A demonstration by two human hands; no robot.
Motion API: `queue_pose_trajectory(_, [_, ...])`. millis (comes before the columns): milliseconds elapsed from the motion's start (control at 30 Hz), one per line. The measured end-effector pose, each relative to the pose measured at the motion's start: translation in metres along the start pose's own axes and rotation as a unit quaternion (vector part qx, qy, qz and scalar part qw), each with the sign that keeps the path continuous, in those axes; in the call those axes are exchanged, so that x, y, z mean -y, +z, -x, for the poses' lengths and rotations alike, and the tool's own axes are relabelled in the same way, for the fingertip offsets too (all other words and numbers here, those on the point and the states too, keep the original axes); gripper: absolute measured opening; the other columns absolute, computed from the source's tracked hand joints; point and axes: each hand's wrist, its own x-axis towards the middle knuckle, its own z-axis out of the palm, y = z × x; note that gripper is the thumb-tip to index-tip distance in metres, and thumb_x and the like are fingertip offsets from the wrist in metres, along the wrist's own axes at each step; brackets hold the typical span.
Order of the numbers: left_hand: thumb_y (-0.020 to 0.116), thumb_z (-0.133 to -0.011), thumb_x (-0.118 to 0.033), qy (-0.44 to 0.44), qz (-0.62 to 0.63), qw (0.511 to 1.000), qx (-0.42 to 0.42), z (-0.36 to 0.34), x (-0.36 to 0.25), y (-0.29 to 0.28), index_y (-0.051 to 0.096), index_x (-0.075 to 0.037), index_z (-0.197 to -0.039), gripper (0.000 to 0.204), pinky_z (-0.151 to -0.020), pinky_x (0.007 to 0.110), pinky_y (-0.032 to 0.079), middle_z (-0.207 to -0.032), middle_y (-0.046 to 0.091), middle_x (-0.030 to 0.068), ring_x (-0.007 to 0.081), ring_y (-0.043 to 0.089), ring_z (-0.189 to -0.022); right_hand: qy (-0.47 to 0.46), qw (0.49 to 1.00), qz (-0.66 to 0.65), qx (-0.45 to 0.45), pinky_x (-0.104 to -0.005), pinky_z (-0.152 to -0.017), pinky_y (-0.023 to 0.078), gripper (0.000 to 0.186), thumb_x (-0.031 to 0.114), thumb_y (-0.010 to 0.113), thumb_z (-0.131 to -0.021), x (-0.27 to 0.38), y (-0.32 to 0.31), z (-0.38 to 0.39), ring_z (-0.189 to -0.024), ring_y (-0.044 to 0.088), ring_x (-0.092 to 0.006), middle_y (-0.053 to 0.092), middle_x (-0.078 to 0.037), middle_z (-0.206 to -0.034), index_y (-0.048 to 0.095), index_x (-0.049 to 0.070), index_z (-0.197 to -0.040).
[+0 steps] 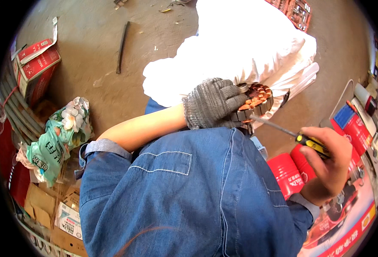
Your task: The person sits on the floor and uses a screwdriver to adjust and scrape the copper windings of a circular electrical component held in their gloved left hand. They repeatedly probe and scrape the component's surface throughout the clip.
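My left hand (214, 103), in a dark grey knit glove, is closed around one side of a round stator coil (257, 103) with copper windings and dark metal teeth. My bare right hand (332, 154) grips a screwdriver (311, 144) by its black and yellow handle. The shaft points left, its tip at the stator's near rim; whether it touches, I cannot tell. A white cloth (223, 47), washed out by bright light, lies over my lap beneath the stator.
A red box (37, 64), coiled hose (19, 109) and a green floral bag (54, 139) sit at left. A dark strip (122, 47) lies on the floor. Red drums (285, 173) stand at right, beside a cluttered shelf. A red tool case (298, 13) is at the far side.
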Motion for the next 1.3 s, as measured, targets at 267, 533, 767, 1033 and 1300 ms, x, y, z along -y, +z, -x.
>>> queue_pose_trajectory(267, [0.082, -0.069, -0.046, -0.011, -0.015, 1.000, 0.003, 0.000, 0.001, -0.001, 0.064, -0.005, -0.119, 0.067, -0.073, 0.043, 0.051, -0.096, 0.065, 0.0147, 0.0320, 0.064, -0.083, -0.067, 0.997, 0.022, -0.045, -0.0318, -0.063, 0.053, 0.033, -0.002, 0.078, -0.069, -0.006, 0.019, 0.000, -0.073, 0.070, -0.0282, 0.069, -0.016, -0.083, 0.070, -0.001, -0.101])
queue_pose_trajectory(533, [0.081, -0.070, -0.047, -0.040, -0.032, 0.999, 0.001, -0.006, -0.008, -0.006, 0.063, -0.003, -0.121, 0.070, -0.070, 0.043, 0.052, -0.095, 0.066, 0.0153, 0.0317, 0.064, -0.081, -0.106, 0.977, 0.183, 0.008, -0.0375, -0.055, 0.048, 0.025, 0.004, 0.076, -0.072, 0.029, 0.009, -0.013, -0.064, 0.064, -0.0302, 0.064, -0.013, -0.075, 0.069, 0.002, -0.095])
queue_pose_trajectory(767, [0.076, -0.075, -0.042, -0.004, 0.004, 1.000, 0.009, 0.002, 0.012, 0.014, 0.065, -0.004, -0.113, 0.054, -0.076, 0.044, 0.053, -0.104, 0.066, 0.0177, 0.0358, 0.066, -0.088, -0.236, 0.904, 0.357, 0.001, -0.0389, -0.061, 0.050, 0.017, 0.009, 0.073, -0.068, 0.053, 0.019, -0.064, -0.067, 0.064, -0.0290, 0.061, -0.012, -0.073, 0.064, 0.002, -0.082])
queue_pose_trajectory(1033, [0.075, -0.076, -0.039, -0.021, -0.009, 1.000, 0.001, -0.005, -0.001, 0.008, 0.064, -0.005, -0.118, 0.056, -0.070, 0.044, 0.052, -0.095, 0.066, 0.0146, 0.0343, 0.064, -0.081, -0.198, 0.949, 0.199, -0.142, -0.0406, -0.076, 0.055, 0.015, 0.010, 0.073, -0.071, 0.031, 0.045, -0.049, -0.077, 0.068, -0.0310, 0.066, -0.013, -0.076, 0.064, 0.000, -0.078])
queue_pose_trajectory(1300, [0.077, -0.074, -0.049, -0.030, -0.061, 0.997, 0.024, 0.001, -0.021, -0.001, 0.066, -0.007, -0.115, 0.060, -0.080, 0.043, 0.051, -0.112, 0.067, 0.0148, 0.0318, 0.067, -0.094, -0.196, 0.856, -0.461, -0.128, -0.0335, -0.054, 0.048, 0.040, 0.014, 0.056, -0.098, -0.010, 0.083, 0.004, -0.045, 0.049, -0.0172, 0.049, -0.001, -0.051, 0.049, 0.006, -0.060])
